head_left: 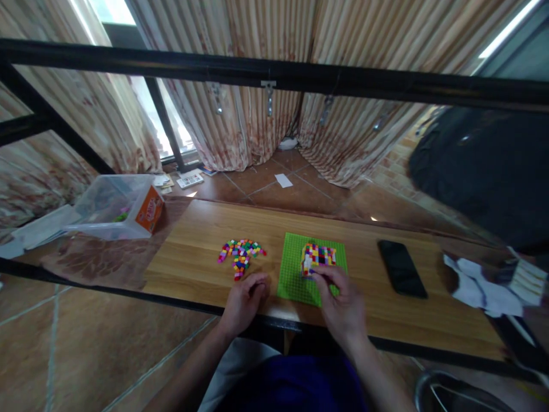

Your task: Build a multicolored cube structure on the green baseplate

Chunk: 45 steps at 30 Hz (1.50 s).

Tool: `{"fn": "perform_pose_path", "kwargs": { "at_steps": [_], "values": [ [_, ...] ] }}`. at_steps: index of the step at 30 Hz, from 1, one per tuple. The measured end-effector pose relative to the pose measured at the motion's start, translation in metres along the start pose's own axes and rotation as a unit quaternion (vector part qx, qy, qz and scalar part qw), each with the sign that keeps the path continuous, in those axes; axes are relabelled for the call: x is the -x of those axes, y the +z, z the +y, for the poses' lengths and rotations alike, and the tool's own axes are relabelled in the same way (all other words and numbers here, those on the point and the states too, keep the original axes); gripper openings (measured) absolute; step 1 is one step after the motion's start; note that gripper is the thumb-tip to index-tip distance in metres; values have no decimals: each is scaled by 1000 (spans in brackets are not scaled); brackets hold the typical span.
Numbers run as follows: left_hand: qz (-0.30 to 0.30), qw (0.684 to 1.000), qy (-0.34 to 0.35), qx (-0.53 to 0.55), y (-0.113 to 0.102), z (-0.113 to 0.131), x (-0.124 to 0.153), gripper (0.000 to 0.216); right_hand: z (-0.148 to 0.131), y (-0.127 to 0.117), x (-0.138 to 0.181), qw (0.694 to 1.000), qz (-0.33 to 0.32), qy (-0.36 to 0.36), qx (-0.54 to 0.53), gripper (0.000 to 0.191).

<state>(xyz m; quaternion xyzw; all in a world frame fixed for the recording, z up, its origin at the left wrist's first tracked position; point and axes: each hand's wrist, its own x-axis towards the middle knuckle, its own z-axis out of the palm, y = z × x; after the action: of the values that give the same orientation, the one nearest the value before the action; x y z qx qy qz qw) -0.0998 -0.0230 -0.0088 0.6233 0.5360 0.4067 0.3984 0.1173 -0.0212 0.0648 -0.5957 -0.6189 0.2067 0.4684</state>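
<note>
A green studded baseplate (289, 274) lies on the wooden board, carrying a small multicoloured brick build (319, 253). At the near left corner of that build, my right hand (343, 300) pinches a small dark blue or purple toy brick (313, 272) between thumb and index finger. My left hand (246, 300) rests by the board's near edge, left of the baseplate, its fingers curled closed. Whatever it holds, if anything, is hidden. Just beyond it is a spread of loose bricks (241, 252) in many colours.
A black phone (402, 268) lies right of the baseplate, with torn white papers (482, 286) farther right. At the left stands a clear plastic bin (115, 197) with an orange label. A dark metal bar (274, 77) crosses ahead, above the board (193, 229).
</note>
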Motion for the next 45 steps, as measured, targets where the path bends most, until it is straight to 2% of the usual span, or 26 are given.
{"fn": "perform_pose_path", "kwargs": {
  "at_steps": [3,5,10,16,20,29,38,45],
  "values": [
    [0,1000,11,-16,-2,3,-1,23,27,-31,-18,996,56,56,42,25],
    [4,999,19,-29,-2,5,-2,22,46,-41,-30,991,62,90,72,27],
    [15,999,19,-43,-1,4,-2,23,73,-35,-52,990,33,109,79,32],
    [10,999,17,-41,-1,2,-2,23,80,-25,-60,992,6,101,81,31],
    [22,997,20,-68,-1,3,-2,22,83,-24,-61,993,3,108,41,29],
    [17,998,12,-67,-1,2,-2,23,93,-18,-59,990,24,137,-23,27],
    [12,998,5,-56,-1,8,-2,21,93,-22,-62,988,41,151,-9,46],
    [20,997,12,-68,-1,8,-2,21,91,-11,-71,986,32,157,-42,50]
  ]
}}
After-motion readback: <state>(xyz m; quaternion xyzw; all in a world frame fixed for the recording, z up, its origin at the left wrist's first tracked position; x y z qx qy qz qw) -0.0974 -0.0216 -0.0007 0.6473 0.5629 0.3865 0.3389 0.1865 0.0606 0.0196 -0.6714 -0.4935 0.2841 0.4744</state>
